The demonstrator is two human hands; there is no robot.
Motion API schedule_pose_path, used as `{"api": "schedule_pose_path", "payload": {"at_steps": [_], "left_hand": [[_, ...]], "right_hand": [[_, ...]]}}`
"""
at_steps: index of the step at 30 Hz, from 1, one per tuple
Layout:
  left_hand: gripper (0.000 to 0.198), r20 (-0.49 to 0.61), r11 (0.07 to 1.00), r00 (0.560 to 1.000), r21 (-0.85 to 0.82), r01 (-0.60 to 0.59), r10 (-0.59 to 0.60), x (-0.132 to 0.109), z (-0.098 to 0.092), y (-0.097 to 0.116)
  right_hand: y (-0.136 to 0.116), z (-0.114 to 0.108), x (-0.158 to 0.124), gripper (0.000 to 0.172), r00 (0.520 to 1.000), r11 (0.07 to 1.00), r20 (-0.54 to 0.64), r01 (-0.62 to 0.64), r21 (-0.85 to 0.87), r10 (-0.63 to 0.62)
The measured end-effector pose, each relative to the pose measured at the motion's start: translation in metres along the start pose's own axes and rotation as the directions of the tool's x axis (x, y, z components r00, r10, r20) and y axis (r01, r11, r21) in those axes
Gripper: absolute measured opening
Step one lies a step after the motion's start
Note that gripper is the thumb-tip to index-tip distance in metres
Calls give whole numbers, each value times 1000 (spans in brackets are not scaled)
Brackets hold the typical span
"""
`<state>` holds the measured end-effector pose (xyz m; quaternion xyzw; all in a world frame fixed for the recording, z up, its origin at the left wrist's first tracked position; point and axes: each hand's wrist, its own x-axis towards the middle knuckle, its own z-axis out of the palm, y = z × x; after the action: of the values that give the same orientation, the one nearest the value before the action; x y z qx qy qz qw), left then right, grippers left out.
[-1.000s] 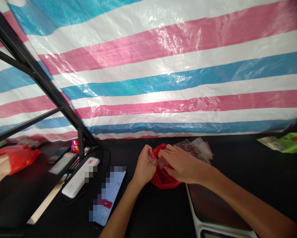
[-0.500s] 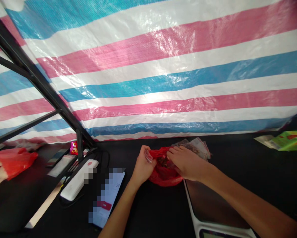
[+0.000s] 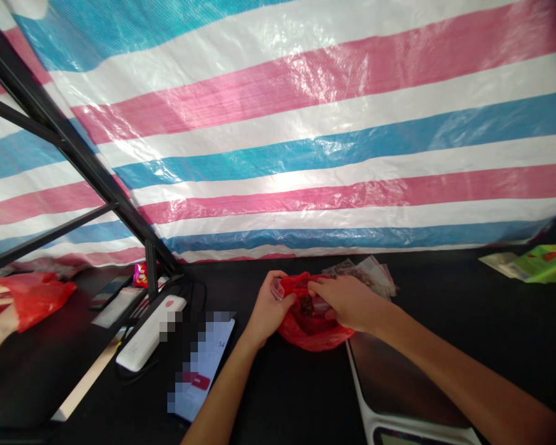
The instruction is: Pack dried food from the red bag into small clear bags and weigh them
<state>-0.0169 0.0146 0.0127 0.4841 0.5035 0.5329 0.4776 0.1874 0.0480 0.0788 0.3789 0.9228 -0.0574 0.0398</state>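
In the head view, I locate the red bag (image 3: 312,334) on the worktop (image 3: 300,398), directly between both hands, mouth upward, its longer extent running left to right. The left hand (image 3: 269,314) pinches its left rim. The right hand (image 3: 352,303) curls at the right rim; I cannot tell what it pinches. Neither is nearer: both touch.

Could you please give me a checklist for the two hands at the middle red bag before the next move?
1. Left hand grips the red bag: ok, at its rim.
2. Red bag open: ok, dark contents show.
3. Grip of right hand: cannot tell, partly hidden.
4. Phone apart from the red bag: ok.
5. Red bag clear of the scale: cannot tell, they meet in this view.
6. Display fully in view: not ok, cut off by the picture's edge.
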Motion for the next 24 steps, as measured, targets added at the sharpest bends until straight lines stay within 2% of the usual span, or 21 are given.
{"api": "schedule_pose_path", "payload": {"at_steps": [7,12,15,18,24], "left_hand": [[45,46,989,996,-126,81,-76,-5,4,11],[40,-43,993,993,-21,112,-113,-4,0,6],[36,-14,980,980,24,199,-199,-7,-1,5],[34,68,969,968,-28,245,-243,-12,3,8],[32,50,936,956,-197,293,-288,-11,9,8]], "right_hand": [[-2,7,5,51,999,999,-24,27,-17,-28],[-3,14,8,44,998,999,-52,23,-43,-25],[-3,17,8,44,997,999,-66,31,-44,-34],[-2,19,8,44,996,999,-77,40,-32,-42],[-5,20,9,38,997,999,-73,37,11,-36]]}}
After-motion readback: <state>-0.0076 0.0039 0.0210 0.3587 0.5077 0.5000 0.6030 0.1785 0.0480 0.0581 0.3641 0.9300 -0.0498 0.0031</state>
